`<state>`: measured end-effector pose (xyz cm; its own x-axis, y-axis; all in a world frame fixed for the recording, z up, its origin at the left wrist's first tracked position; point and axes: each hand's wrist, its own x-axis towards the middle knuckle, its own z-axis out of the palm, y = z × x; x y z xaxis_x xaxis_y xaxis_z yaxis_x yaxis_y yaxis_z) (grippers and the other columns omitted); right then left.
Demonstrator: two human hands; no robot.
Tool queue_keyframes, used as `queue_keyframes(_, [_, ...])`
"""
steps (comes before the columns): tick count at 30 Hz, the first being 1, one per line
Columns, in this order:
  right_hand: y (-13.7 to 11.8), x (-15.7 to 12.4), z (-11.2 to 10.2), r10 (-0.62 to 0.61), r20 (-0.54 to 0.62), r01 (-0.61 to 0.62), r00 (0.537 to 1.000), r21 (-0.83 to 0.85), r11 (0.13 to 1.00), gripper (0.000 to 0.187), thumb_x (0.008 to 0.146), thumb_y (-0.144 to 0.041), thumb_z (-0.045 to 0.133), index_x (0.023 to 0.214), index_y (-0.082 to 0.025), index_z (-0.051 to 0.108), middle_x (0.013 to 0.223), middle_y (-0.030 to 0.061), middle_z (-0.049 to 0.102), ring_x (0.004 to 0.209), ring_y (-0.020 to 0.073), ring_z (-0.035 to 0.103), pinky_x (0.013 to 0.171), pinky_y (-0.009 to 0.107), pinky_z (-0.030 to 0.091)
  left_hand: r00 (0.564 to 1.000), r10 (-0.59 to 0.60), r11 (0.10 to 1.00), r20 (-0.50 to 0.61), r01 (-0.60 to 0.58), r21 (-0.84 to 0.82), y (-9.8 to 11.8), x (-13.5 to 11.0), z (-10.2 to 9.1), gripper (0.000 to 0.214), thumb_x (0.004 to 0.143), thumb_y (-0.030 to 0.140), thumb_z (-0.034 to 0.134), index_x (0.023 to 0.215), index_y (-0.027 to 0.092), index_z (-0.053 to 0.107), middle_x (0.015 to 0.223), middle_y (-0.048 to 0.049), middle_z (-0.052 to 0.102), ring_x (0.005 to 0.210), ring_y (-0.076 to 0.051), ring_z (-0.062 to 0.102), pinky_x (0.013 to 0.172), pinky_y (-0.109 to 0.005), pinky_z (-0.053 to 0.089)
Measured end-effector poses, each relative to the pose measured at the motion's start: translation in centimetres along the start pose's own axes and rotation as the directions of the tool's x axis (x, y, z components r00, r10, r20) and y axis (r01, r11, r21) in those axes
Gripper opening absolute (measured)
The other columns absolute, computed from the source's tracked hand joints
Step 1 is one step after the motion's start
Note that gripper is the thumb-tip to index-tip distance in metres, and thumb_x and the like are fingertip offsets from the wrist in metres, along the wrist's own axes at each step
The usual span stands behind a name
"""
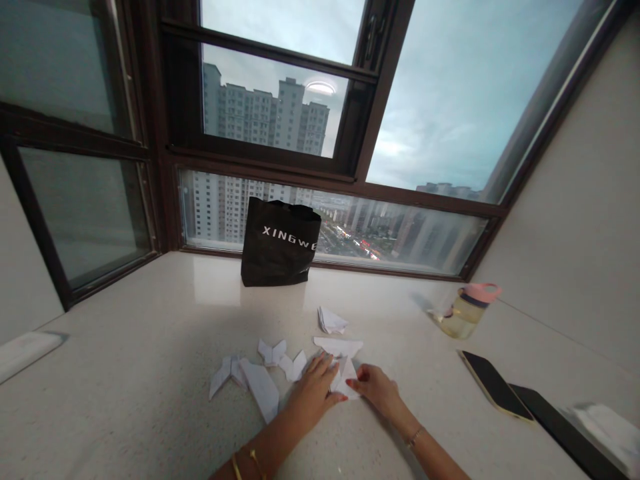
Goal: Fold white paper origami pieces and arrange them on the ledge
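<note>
A folded white paper lies on the pale speckled counter between my hands. My left hand rests on its left side, fingers stretched out and thumb at the near edge. At the right edge, my right hand pinches the paper between thumb and forefinger. Just beyond are a long folded strip and a small stack of folded paper. Left of my left hand lie a large folded sheet and several winged paper shapes, one farther back and another near my fingers.
A black bag stands against the window at the back. On the right are a bottle with a pink lid, a phone, a long black object and a blurred white item. A white object lies far left.
</note>
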<state>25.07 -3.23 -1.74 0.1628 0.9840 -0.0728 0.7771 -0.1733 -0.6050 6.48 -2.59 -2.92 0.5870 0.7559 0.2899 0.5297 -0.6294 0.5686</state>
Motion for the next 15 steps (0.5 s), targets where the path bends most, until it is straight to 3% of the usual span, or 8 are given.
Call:
queue_keyframes(4, [-0.7, -0.9, -0.3, -0.079, -0.202, 0.029, 0.976, -0.24, 0.97, 0.024, 0.063, -0.034, 0.06, 0.083, -0.024, 0.052, 0.079, 0.0008, 0.062, 0.077, 0.0206, 0.056, 0.06, 0.027, 0.03, 1.0, -0.015, 0.998, -0.012, 0.015, 0.058, 0.2, 0.1, 0.1, 0.042, 0.078, 0.039, 0.05, 0.115, 0.02, 0.052, 0.127, -0.0066, 0.046, 0.124, -0.023, 0.029, 0.103, -0.037, 0.024])
queue_keyframes(9, [-4.2, -0.8, -1.5, -0.253, -0.346, 0.171, 0.903, -0.249, 0.953, 0.029, 0.07, -0.038, 0.052, 0.096, -0.023, 0.051, 0.085, 0.0028, 0.059, 0.084, 0.0228, 0.056, 0.064, 0.03, 0.033, 0.999, -0.042, 0.998, -0.003, 0.042, 0.056, 1.3, 0.6, -0.8, 0.043, 0.072, 0.041, 0.056, 0.11, 0.019, 0.055, 0.122, -0.008, 0.047, 0.119, -0.025, 0.032, 0.099, -0.037, 0.027])
queue_keyframes(12, [-7.9, -0.3, -2.0, -0.342, -0.355, 0.284, 0.87, -0.208, 0.936, 0.029, 0.075, -0.037, 0.046, 0.099, -0.023, 0.053, 0.085, 0.0027, 0.059, 0.08, 0.0214, 0.056, 0.067, 0.033, 0.033, 0.995, -0.086, 0.996, -0.054, 0.087, 0.024, 2.2, 0.4, -2.2, 0.062, 0.069, 0.047, 0.057, 0.121, 0.016, 0.044, 0.128, -0.0102, 0.041, 0.121, -0.026, 0.029, 0.101, -0.038, 0.024])
queue_keyframes(15, [-11.2, -0.5, -1.1, -0.414, -0.267, 0.378, 0.87, -0.177, 0.909, 0.023, 0.078, -0.03, 0.044, 0.093, -0.021, 0.058, 0.084, 0.0031, 0.061, 0.077, 0.0195, 0.055, 0.069, 0.032, 0.034, 0.994, -0.093, 0.995, -0.05, 0.094, 0.031, 2.6, -1.2, -4.1, 0.052, 0.075, 0.043, 0.05, 0.12, 0.017, 0.045, 0.125, -0.009, 0.044, 0.116, -0.024, 0.035, 0.099, -0.036, 0.025])
